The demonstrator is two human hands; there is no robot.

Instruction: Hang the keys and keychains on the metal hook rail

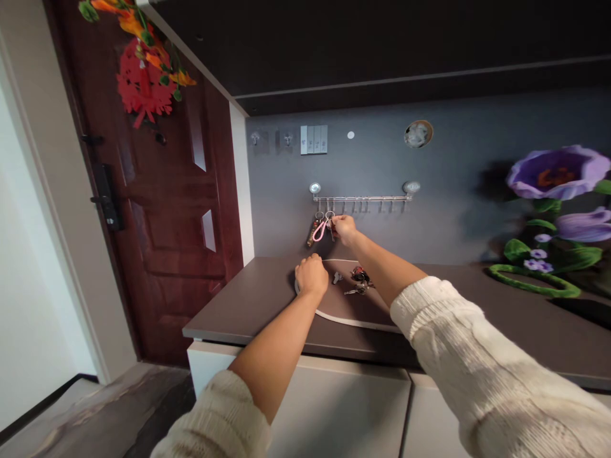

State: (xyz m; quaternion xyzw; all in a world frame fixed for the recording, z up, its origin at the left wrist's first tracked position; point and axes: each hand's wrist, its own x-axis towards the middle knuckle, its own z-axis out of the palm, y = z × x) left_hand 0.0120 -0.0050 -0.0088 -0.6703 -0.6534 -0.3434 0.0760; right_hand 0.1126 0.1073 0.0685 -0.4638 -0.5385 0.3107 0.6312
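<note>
On the grey back wall, a metal hook rail (363,199) carries key rings at its left end. My right hand (344,229) pinches a bunch of keys hanging there, just under the rail. A pink strap loop (319,231) dangles beside its fingertips, and a dark brown key fob (312,234) hangs further left. Lower down, my left hand (312,276) is closed over the left edge of a white-rimmed oval tray (351,323); its fingertips are hidden. Inside the tray lie a small silver key (337,277) and a bunch of keys (359,280).
The dark countertop (238,296) tops white cabinets (348,407). A dark upper cabinet (382,51) overhangs it. Purple artificial flowers (558,175) stand at the right. To the left is a reddish-brown door (176,254). Two clear hooks and a switch panel (314,140) sit above the rail.
</note>
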